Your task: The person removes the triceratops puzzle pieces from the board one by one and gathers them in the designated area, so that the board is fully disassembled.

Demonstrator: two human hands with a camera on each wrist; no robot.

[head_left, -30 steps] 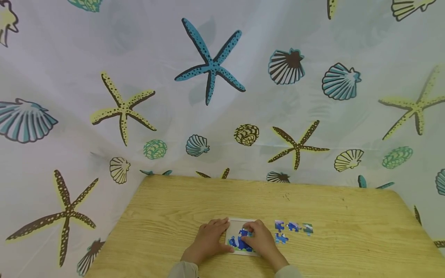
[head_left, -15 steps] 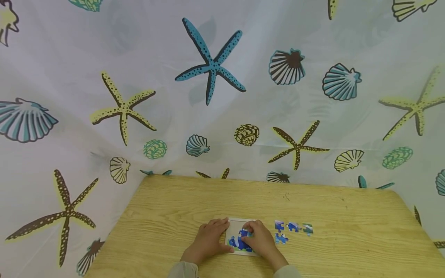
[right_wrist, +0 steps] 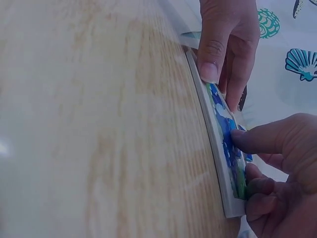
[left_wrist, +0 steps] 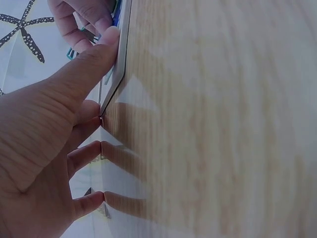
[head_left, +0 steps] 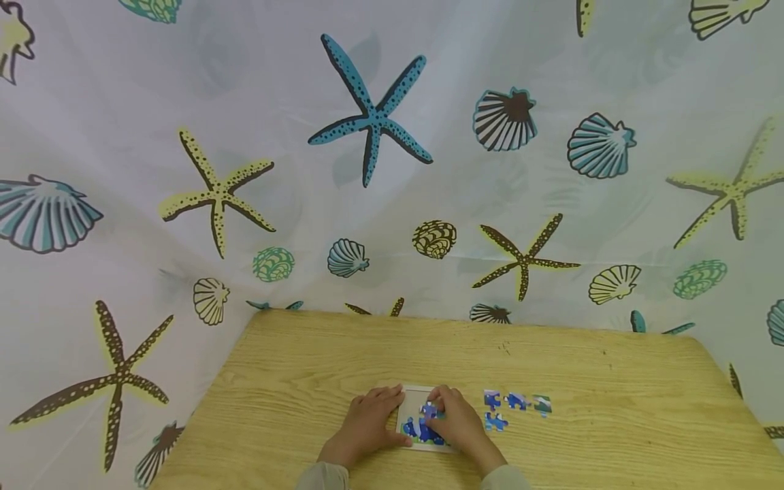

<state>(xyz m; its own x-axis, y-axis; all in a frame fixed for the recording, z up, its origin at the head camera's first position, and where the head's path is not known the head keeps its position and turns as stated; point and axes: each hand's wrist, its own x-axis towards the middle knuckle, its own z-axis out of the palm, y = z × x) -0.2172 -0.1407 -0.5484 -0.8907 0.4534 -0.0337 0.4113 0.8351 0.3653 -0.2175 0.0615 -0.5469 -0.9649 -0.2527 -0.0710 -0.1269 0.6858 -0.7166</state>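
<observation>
A small jigsaw tray (head_left: 414,400) with a white rim lies on the wooden table, blue and green pieces filling its near part. At its left side is my left hand (head_left: 367,418), thumb on the near rim and index fingertip by the far left corner, holding the tray. In the left wrist view its other fingertips touch the table. My right hand (head_left: 458,423) reaches over the tray's right side and pinches a blue jigsaw piece (head_left: 429,410) between thumb and index finger, above the joined pieces. The right wrist view shows the right thumb (right_wrist: 247,140) against the blue pieces; the hand covers the tray's right part.
Several loose jigsaw pieces (head_left: 516,400) lie on the table (head_left: 318,367) to the right of the tray. Behind the table and along both its sides hangs a white curtain (head_left: 392,204) printed with starfish and shells.
The jigsaw piece in my right hand has tilted, its face looking lighter now. The right fingers have shifted slightly; the left hand and the loose pieces stay put.
</observation>
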